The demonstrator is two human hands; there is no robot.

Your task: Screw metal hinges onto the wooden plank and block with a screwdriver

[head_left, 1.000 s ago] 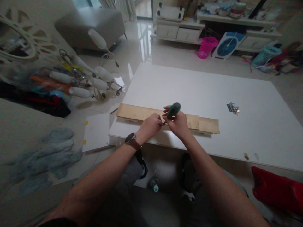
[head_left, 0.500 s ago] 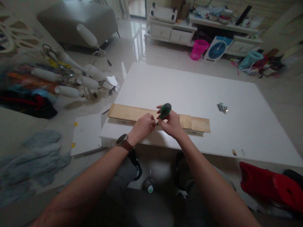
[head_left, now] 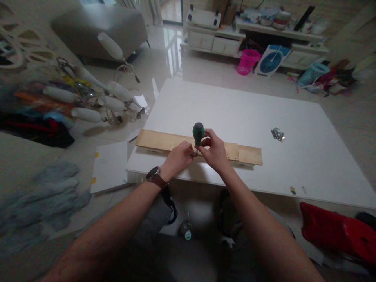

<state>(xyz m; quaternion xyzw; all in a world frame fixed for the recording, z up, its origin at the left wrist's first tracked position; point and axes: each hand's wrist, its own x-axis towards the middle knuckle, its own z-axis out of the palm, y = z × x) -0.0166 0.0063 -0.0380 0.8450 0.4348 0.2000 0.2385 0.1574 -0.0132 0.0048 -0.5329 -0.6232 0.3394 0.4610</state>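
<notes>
A green screwdriver [head_left: 198, 132] with a dark end cap stands nearly upright over the wooden board [head_left: 158, 140]. My right hand [head_left: 214, 149] is closed around the lower part of its handle, with the thumb and fingertips at the shaft. Close beside the tip, my left hand [head_left: 181, 154] is closed in a pinch at the board's near edge; what it pinches is too small to tell. The board lies along the near side of a white panel [head_left: 235, 117], and both hands cover its middle.
Several metal brackets [head_left: 277, 134] lie on the panel to the right. Small pieces [head_left: 293, 190] rest by its near edge. A red case [head_left: 337, 233] is at lower right, a plastic bottle [head_left: 186, 230] on the floor between my legs. Left stands a lamp [head_left: 111, 102] with white shades.
The screwdriver has swung from leaning right to nearly upright, and my right hand's fingers have shifted around its handle. My left hand stays at the same spot on the board.
</notes>
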